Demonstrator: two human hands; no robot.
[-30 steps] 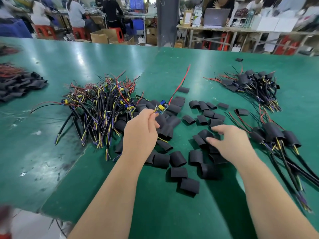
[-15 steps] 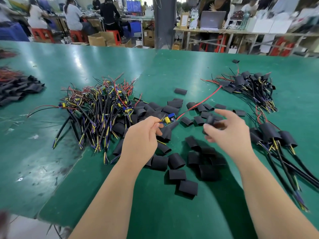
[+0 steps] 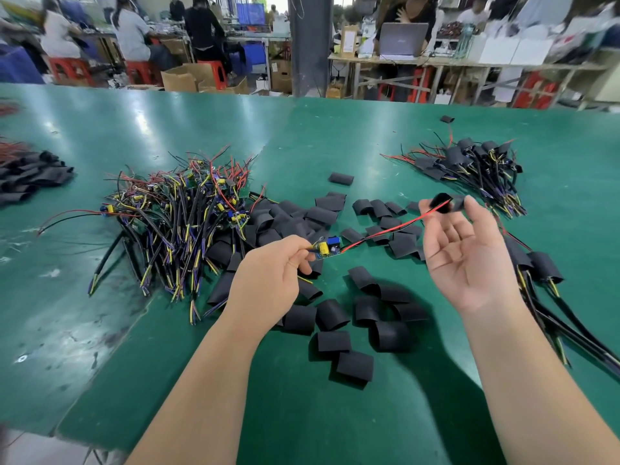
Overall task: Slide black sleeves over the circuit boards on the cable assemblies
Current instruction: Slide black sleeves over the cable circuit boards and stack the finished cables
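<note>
My left hand (image 3: 268, 283) pinches the end of a small circuit board (image 3: 327, 248) with yellow and blue parts, held above the green table (image 3: 302, 414). Its red and black wires (image 3: 385, 231) run right into a black sleeve (image 3: 448, 203). My right hand (image 3: 466, 256), palm up, pinches that sleeve between thumb and fingertips. The wire tips sit at the sleeve's mouth. Loose black sleeves (image 3: 365, 317) lie scattered under and between my hands.
A tangled pile of unsleeved cable assemblies (image 3: 174, 216) lies at the left. Sleeved assemblies lie at the far right (image 3: 469, 166) and near right (image 3: 543, 270). Another dark heap (image 3: 27, 177) sits at the far left edge. People work at benches behind.
My right hand picked a sleeve off the table, rose and turned palm up. The board's wires swung right and now reach into the sleeve. My left hand kept hold of the board.
</note>
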